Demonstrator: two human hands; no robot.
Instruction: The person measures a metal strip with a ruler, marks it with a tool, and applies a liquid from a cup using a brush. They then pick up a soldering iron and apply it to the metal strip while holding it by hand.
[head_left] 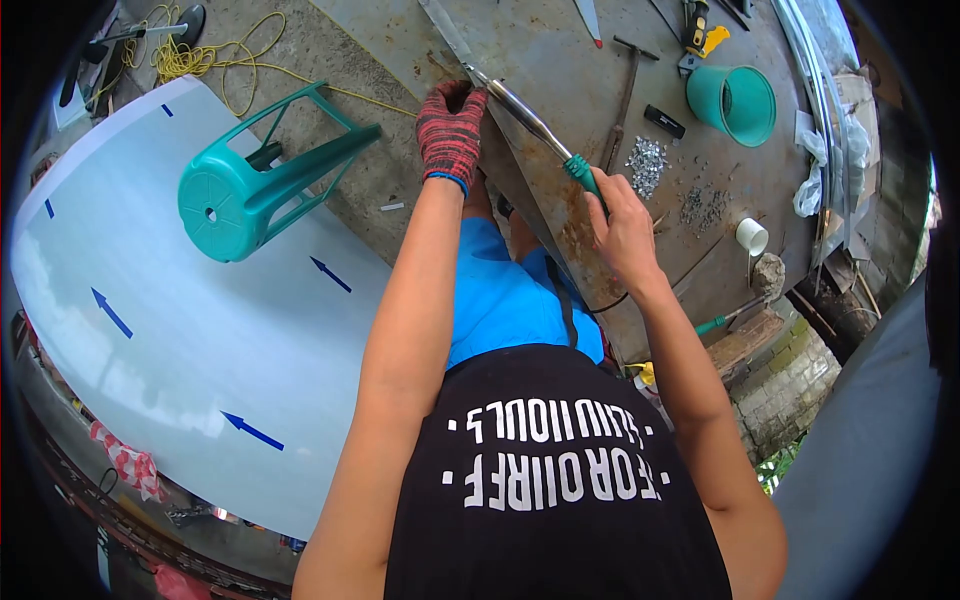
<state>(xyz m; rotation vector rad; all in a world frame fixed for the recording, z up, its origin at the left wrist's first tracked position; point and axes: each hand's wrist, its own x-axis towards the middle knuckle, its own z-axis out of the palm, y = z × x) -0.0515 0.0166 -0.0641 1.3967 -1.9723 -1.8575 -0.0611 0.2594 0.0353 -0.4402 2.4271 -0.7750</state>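
Note:
My right hand [622,225] is closed around the green handle of a soldering iron [535,122] with a long metal shaft. Its tip points up and left, close to the fingers of my left hand [450,130]. That hand wears a red and black striped knit glove, and its fingers are curled at the edge of the metal-topped table. A narrow metal strip [446,32] runs down to the iron's tip beside the glove. What the gloved fingers grip is hidden.
On the metal tabletop [570,75] are a hammer [628,95], a green bucket [705,95], a black block [664,122], shiny metal bits [648,165], darker bits [704,208] and a white cup [751,237]. To the left are a green stool [225,205], a pale panel with blue arrows [170,370] and yellow cord [185,62].

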